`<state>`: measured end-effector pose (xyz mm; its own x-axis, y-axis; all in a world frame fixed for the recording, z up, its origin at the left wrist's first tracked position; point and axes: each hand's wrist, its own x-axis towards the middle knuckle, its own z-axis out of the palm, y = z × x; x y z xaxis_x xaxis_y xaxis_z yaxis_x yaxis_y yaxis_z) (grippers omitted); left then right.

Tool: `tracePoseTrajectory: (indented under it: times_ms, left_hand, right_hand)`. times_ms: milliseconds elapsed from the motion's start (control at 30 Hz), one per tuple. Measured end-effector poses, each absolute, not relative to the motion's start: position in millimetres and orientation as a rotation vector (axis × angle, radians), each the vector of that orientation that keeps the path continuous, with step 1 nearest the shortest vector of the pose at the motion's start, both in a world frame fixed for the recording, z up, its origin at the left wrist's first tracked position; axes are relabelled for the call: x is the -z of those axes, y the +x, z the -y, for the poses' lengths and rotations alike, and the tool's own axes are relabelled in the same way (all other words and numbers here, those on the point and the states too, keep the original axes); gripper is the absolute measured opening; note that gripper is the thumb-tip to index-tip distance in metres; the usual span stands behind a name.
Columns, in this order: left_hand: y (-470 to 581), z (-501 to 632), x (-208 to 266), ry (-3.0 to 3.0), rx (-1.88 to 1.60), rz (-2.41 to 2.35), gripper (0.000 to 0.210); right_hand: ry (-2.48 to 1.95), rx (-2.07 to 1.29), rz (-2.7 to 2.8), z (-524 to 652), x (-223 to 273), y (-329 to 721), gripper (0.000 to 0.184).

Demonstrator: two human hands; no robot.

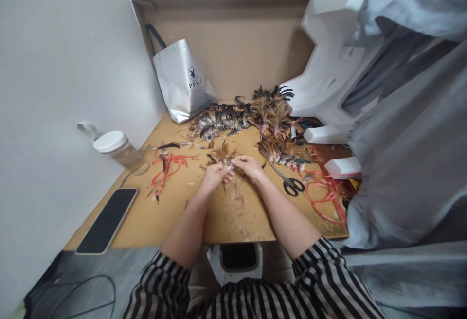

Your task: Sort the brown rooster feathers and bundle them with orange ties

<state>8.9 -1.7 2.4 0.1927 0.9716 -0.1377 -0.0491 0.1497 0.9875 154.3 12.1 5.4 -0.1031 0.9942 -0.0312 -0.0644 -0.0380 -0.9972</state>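
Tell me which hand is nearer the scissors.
Right: the right hand is just left of the scissors; the left hand is farther left.

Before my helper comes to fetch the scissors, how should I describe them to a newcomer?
On the tan table, find the worker's right hand. The scissors lie just right of it, on the near side of a feather bundle. Their two black finger loops set them apart from those ruffled feathers.

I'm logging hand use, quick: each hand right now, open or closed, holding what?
Left hand: closed, holding a small brown feather bunch.
Right hand: pinched closed at the bunch's base; exactly what it grips cannot be told.
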Motion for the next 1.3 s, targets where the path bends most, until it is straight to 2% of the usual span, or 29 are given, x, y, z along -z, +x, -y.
tracePoseTrajectory:
  times_ms: [167,300,533,700,900,1133,1300]
  left_hand:
    - [4.4,-3.4,0.9,1.090,-1.074,-1.136,0.027]
    - [4.5,-3.8,-0.2,1.052,-1.098,-1.134,0.026]
    - [6.0,-2.5,-0.9,1.026,-1.107,-1.112,0.026]
    - [4.9,-3.4,0.3,1.001,-1.125,-1.080,0.028]
    - [3.8,-4.4,1.0,0.943,-1.140,-1.050,0.030]
    - [3.3,-2.8,0.1,0.910,-1.113,-1.031,0.028]
    - [4.6,-0.5,-0.8,0.900,-1.059,-1.010,0.030]
  right_hand:
    - [-1.498,-0.784,1.610,-17.4,-5.0,173.3,0.017]
    - [-1.807,-0.381,1.977,-10.7,-10.9,175.9,0.019]
    - [-1.971,-0.187,2.161,-3.7,-16.4,164.5,0.026]
    - [-1.979,-0.348,2.032,-9.0,-13.0,169.6,0.024]
    - [-1.766,-0.657,1.761,-16.1,-6.1,177.9,0.019]
    - [-1.398,-1.263,1.140,-16.5,-14.1,175.4,0.026]
    - [-1.099,-1.552,0.994,-13.8,-14.4,165.5,0.025]
